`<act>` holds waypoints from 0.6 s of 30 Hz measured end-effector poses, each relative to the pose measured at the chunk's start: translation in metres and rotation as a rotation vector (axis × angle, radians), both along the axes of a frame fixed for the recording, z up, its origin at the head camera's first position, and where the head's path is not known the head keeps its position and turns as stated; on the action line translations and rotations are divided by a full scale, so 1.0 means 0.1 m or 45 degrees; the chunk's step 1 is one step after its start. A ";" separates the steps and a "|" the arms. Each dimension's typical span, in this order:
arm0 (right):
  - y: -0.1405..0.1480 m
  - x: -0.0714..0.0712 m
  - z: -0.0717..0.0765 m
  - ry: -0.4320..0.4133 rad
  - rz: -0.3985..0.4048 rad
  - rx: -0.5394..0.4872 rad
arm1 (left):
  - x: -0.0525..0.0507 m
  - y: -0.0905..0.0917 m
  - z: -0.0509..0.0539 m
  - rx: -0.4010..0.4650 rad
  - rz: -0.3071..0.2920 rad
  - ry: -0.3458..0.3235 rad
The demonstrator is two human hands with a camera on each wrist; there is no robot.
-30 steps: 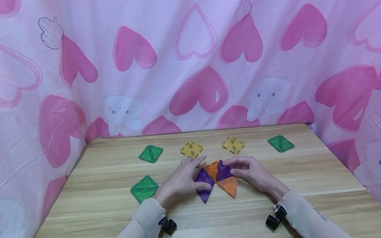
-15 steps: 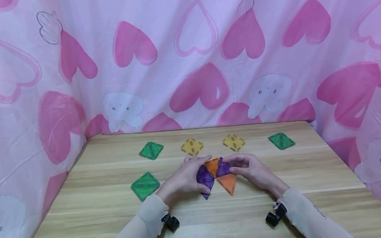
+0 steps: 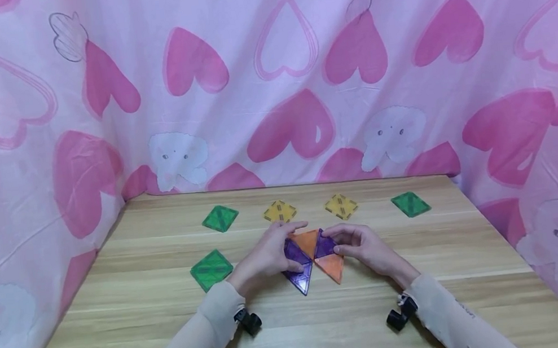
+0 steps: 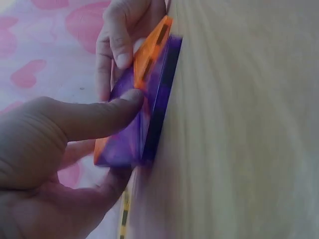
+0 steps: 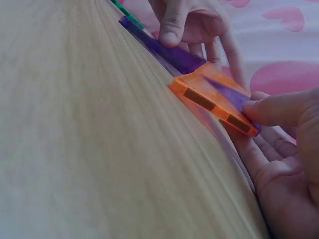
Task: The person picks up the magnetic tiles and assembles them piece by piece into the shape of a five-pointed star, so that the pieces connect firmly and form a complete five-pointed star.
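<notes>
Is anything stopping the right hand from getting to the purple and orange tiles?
Nothing visible is: the right hand pinches the joined purple and orange tiles directly, with nothing in between.

Triangles (image 3: 308, 243) between hands (image 3: 266, 255) (image 3: 371, 250); tiles (image 3: 341, 206) behind, left

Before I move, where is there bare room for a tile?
Free: the table between the sleeves, and right of the right hand, nearer than the rightmost green tile. Crowded: the middle, where the left hand and purple-orange tiles are near the yellow tiles.
</notes>
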State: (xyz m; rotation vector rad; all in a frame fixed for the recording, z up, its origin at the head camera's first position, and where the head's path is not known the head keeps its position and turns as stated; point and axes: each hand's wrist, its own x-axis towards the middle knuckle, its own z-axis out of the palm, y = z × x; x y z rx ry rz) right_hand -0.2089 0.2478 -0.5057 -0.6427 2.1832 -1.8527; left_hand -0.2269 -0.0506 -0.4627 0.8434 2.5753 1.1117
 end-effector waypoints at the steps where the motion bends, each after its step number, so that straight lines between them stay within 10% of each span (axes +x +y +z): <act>1: 0.00 0.00 0.00 -0.002 0.003 -0.006 | -0.01 -0.01 0.01 0.016 0.014 -0.017; 6: 0.00 -0.02 0.00 -0.023 0.008 -0.015 | -0.04 -0.08 0.04 0.137 0.048 -0.142; 18: -0.01 0.00 0.01 -0.045 0.016 -0.048 | -0.08 -0.09 0.05 0.204 -0.032 -0.145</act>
